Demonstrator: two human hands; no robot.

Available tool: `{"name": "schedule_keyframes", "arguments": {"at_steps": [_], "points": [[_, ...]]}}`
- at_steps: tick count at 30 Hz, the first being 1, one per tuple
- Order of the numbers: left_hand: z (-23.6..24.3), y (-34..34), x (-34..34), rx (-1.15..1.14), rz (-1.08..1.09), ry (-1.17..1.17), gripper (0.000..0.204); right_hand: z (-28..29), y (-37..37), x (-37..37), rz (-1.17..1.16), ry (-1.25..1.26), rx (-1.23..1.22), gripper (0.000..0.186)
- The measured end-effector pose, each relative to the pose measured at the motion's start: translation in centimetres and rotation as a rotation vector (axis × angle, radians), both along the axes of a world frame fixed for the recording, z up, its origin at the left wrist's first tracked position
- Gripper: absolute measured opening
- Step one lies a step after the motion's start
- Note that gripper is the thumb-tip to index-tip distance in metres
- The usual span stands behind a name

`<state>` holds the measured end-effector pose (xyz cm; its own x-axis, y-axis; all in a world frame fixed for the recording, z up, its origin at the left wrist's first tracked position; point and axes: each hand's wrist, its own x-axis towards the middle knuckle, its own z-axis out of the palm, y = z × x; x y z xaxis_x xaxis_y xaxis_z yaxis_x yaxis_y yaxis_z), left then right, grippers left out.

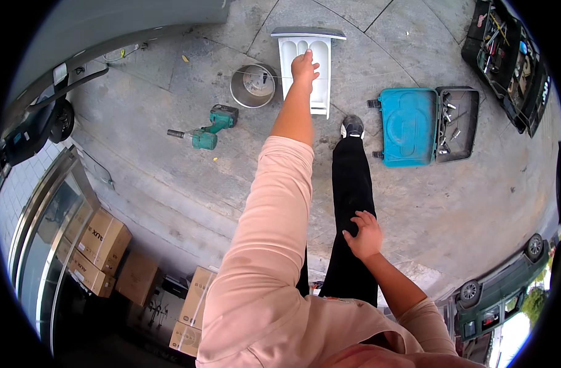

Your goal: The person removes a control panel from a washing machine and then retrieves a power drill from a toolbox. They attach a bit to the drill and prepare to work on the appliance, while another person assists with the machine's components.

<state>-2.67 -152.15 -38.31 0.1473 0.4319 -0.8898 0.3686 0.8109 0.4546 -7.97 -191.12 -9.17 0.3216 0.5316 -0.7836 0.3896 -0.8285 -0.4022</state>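
A white drawer with long rounded compartments and a grey front [320, 92] lies on the concrete floor ahead of me. My left hand [304, 67] reaches over its middle, fingers apart and partly bent; whether they touch the drawer is hard to tell. A thin pale line crosses the drawer at that hand and runs off to the right. My right hand [364, 234] is at my right knee, with its fingers spread and nothing in it. Just left of the drawer stands a round metal pot [236, 92]. Farther left lies a teal cordless impact wrench [216, 127].
Right of my shoe [352, 126] an opened teal case [409, 126] holds metal sockets in its dark half. A black toolbox [507, 67] full of tools stands at the far right. Cardboard boxes [105, 239] are stacked lower left, near a glass door [44, 245]. A parked car [501, 288] shows lower right.
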Motion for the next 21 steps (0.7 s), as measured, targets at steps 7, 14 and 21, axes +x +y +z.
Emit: {"name": "schedule_keyframes", "arguments": {"at_steps": [7,14,21], "points": [[-4.1,4.4,5.7,-0.104,0.171,0.15,0.078,-1.2,0.9,0.7,0.006,0.011,-0.026,0.037],[-8.6,5.8,5.8,-0.021,0.26,0.074,0.04,-2.0,1.5,0.9,-0.021,0.029,-0.013,0.037],[-4.6,3.3,5.6,-0.031,0.089,0.058,0.027,-2.0,1.9,0.0,-0.002,0.031,-0.048,0.037]]}}
